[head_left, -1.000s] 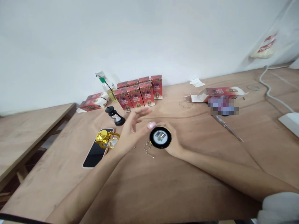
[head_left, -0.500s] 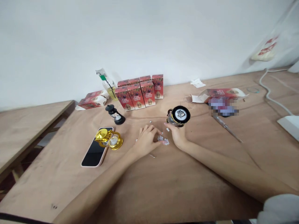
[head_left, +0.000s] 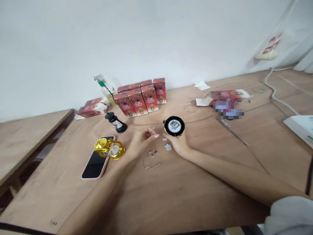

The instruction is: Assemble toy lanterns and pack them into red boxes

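Lantern base: silvery parts inside (bottle: yellow liquid).

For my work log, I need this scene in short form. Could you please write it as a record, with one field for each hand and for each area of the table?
Left hand: fingers curled; unclear if it holds anything
Right hand: holds a lantern, round base facing the camera
Between and below hands: small white pieces, bent wire
Left area: phone, partly hidden by gold lantern; black lantern behind
Back: standing red boxes
Right area: opened box, screwdriver
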`<state>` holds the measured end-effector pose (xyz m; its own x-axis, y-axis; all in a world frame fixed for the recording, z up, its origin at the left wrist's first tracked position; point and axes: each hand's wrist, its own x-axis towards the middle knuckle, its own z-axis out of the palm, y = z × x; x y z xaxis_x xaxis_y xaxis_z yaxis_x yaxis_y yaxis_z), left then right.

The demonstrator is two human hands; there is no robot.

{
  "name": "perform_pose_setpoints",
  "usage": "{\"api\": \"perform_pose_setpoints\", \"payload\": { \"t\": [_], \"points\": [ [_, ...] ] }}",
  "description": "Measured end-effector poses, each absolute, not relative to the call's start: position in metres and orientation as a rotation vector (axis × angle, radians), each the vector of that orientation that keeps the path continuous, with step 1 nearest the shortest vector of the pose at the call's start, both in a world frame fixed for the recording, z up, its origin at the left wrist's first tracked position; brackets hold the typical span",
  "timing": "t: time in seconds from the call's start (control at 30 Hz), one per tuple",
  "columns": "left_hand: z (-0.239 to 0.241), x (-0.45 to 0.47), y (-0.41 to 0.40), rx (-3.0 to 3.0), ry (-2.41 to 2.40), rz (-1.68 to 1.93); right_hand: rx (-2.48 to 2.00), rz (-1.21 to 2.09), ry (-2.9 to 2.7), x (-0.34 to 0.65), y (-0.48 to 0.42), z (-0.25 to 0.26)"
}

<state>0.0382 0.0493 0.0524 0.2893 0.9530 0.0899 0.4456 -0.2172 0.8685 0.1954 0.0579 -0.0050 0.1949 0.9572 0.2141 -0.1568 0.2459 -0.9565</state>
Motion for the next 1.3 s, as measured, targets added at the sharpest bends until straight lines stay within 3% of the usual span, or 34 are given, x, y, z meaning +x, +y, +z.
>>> {"api": "perform_pose_setpoints", "payload": {
  "t": [0.27, 0.57, 0.83, 1.3],
  "points": [
    [0.057, 0.015, 0.041, 1.579, 1.32, 1.102, -0.997, 0.927, -1.17, 0.193, 0.053, -0.01],
    [0.046, 0.037, 0.034, 2.245, 1.255, 0.524, -1.016, 1.049, -1.062, 0.193, 0.054, -0.005],
    [0.034, 0.052, 0.039, 2.379, 1.222, 0.399, -1.032, 1.058, -1.05, 0.192, 0.054, -0.006],
    [0.059, 0.031, 0.028, 1.686, 1.265, 0.908, -1.012, 0.999, -1.12, 0.192, 0.056, -0.011]
  ]
}}
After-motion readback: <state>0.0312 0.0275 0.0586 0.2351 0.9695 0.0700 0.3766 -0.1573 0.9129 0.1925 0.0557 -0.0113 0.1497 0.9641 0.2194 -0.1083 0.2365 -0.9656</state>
